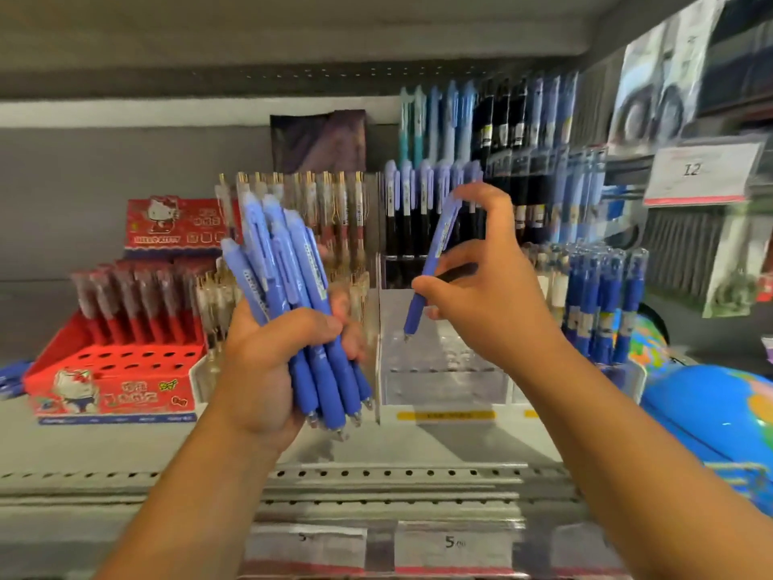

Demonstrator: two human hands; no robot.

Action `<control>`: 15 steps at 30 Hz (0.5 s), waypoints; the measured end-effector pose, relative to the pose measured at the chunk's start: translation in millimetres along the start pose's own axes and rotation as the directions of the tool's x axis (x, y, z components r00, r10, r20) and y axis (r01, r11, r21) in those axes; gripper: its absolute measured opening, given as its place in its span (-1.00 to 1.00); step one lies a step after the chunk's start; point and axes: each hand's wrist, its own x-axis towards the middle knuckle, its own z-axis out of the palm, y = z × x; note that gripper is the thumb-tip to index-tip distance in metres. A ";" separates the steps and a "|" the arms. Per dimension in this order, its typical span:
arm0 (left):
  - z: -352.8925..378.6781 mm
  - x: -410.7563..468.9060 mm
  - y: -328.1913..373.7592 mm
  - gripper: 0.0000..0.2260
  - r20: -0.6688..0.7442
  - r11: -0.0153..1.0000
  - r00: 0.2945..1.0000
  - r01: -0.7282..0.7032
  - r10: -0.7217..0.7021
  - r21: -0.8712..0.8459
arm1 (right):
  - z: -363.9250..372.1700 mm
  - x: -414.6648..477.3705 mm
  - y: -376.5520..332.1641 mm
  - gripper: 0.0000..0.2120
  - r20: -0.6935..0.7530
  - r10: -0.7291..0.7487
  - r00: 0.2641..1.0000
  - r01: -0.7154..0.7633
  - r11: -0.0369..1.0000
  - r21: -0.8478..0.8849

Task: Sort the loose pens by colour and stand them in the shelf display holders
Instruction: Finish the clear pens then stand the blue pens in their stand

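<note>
1. plainly, the left hand [267, 362] grips a bundle [293, 295] of pens, with fingers and thumb curled round the lower grips. the tips stick out below the fist and the clicker ends fan out above it.
2. these pens have smooth periwinkle plastic barrels, darker matte-looking grip sections, small metal tips and pale label strips.
3. the right hand [481, 286] pinches a single pen [431, 265] of the same kind, thumb low on the barrel and fingertips at the top end. the pen is tilted, tip down, with its top leaning right.
4. that tip is over the clear holder [443, 370], a glossy stepped block with rows of round holes. whether it touches, i cannot tell.
5. the single pen is well apart from the bundle, to its right.
6. light-blue and black pens stand upright behind the right hand, blurred.
7. left of the bundle sits a red box [113, 370] of printed card with a cartoon cat, round holes in front and red capped pens behind.
8. dark blue pens [602, 303] stand at the right, near a shiny globe [711, 412].
9. the shelf [376, 475] is pale, with a perforated front rail.
</note>
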 end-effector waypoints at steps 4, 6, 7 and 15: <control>-4.0 -2.1 -0.6 -0.82 0.037 0.993 0.993 -0.114 0.114 -0.012 | 5.0 14.4 1.4 -0.27 -0.064 -0.070 0.995 0.064 0.993 -0.100; -7.8 0.9 0.9 -0.77 0.041 0.994 0.993 -0.111 0.112 -0.015 | 10.4 19.6 4.5 -0.28 -0.052 -0.042 0.998 0.036 0.992 -0.118; -9.7 3.2 1.2 -0.73 0.034 0.996 0.995 -0.093 0.094 -0.011 | 14.1 20.1 7.2 -0.28 -0.032 -0.022 0.999 0.017 0.991 -0.130; -14.6 10.8 -3.8 -0.73 -0.025 0.989 0.999 -0.035 0.039 0.140 | 35.3 16.5 24.0 -0.29 0.099 0.006 0.995 0.022 0.960 -0.278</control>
